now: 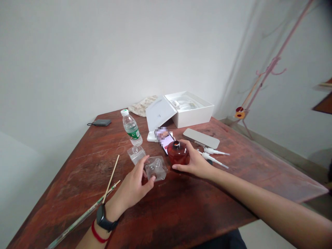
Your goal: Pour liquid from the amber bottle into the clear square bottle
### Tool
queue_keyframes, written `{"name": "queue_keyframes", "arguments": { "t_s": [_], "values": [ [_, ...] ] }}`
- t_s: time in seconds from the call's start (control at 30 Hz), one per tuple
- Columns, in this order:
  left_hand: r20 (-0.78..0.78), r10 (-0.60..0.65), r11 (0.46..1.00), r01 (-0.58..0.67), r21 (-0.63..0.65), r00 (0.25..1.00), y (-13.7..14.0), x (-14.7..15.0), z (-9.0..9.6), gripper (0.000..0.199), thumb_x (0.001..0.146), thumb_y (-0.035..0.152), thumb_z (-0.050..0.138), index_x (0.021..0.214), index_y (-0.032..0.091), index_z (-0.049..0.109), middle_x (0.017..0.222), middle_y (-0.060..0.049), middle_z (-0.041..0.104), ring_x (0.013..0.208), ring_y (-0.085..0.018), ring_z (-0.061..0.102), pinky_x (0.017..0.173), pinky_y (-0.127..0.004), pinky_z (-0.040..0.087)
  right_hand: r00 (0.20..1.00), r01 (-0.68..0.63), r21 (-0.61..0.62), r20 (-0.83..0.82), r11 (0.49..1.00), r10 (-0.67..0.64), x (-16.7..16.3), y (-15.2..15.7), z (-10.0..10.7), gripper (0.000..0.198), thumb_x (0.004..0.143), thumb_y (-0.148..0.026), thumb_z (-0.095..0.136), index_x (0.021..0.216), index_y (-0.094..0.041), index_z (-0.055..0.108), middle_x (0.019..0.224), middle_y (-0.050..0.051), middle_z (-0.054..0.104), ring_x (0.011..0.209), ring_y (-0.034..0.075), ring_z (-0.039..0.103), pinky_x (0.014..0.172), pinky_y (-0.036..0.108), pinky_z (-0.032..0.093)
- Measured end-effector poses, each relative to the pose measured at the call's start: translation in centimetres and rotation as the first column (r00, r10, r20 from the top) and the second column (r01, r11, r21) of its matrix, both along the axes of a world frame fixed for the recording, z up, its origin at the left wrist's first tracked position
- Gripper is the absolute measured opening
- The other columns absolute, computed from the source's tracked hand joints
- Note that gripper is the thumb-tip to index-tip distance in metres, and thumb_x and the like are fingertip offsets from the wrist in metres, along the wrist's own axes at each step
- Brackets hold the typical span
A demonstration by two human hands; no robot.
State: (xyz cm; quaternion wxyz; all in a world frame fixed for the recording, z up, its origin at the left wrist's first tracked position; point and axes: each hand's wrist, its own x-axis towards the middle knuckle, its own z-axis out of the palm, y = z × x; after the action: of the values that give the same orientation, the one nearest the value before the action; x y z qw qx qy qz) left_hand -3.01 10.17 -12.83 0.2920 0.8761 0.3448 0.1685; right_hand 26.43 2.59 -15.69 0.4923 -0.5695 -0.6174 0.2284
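Observation:
My right hand (195,161) is wrapped round the side of a dark red, see-through bottle (177,155) that stands upright with its neck uncapped. My left hand (136,185) has thumb and fingers closed on the left side of a clear, square plastic bottle (156,168), also without a cap. Behind my left fingers is a second clear plastic bottle (136,154). White pump tops (214,159) with thin tubes lie just right of my right hand. A phone (166,143) with a lit, partly blurred screen rests behind the red bottle.
A water bottle (132,129) with a green label stands at the back left. An opened white box (194,116) sits at the back, near a grey flat case (201,138). Wooden chopsticks (111,178) lie left of my wrist. A small dark device (101,122) rests by the far-left edge.

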Motion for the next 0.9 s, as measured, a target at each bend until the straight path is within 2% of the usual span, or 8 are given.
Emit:
{"name": "queue_keyframes", "arguments": {
  "t_s": [0.47,0.77,0.9],
  "values": [
    [-0.003,-0.004,1.0,0.004,-0.006,1.0,0.05,0.04,-0.17,0.075,0.101,0.051,0.058,0.164,0.015,0.036,0.101,-0.009,0.072,0.085,-0.03,0.073,0.088,-0.046,0.059,1.0,-0.012,0.001,0.001,1.0,0.012,0.02,0.03,0.0,0.092,0.073,-0.049,0.097,0.146,-0.026,0.046,0.149,0.017,0.067,0.139,0.037,0.068,0.121,0.054,0.052],
    [-0.019,0.005,1.0,-0.005,-0.014,1.0,-0.08,0.1,0.36,0.074,0.101,0.051,0.057,0.163,0.015,0.037,0.104,-0.01,0.073,0.087,-0.03,0.074,0.092,-0.048,0.06,1.0,-0.006,0.007,0.005,1.0,0.006,0.06,0.05,0.02,0.09,0.073,-0.047,0.098,0.145,-0.025,0.048,0.147,0.016,0.07,0.136,0.037,0.07,0.118,0.053,0.055],
    [-0.016,0.005,1.0,-0.005,0.0,1.0,0.0,0.11,0.12,0.074,0.101,0.049,0.057,0.164,0.015,0.037,0.102,-0.009,0.073,0.087,-0.03,0.075,0.091,-0.048,0.06,1.0,-0.017,0.054,0.011,0.998,0.017,-0.07,0.0,0.1,0.089,0.072,-0.044,0.098,0.145,-0.026,0.051,0.144,0.015,0.072,0.134,0.037,0.071,0.116,0.053,0.056]
  ]
}}
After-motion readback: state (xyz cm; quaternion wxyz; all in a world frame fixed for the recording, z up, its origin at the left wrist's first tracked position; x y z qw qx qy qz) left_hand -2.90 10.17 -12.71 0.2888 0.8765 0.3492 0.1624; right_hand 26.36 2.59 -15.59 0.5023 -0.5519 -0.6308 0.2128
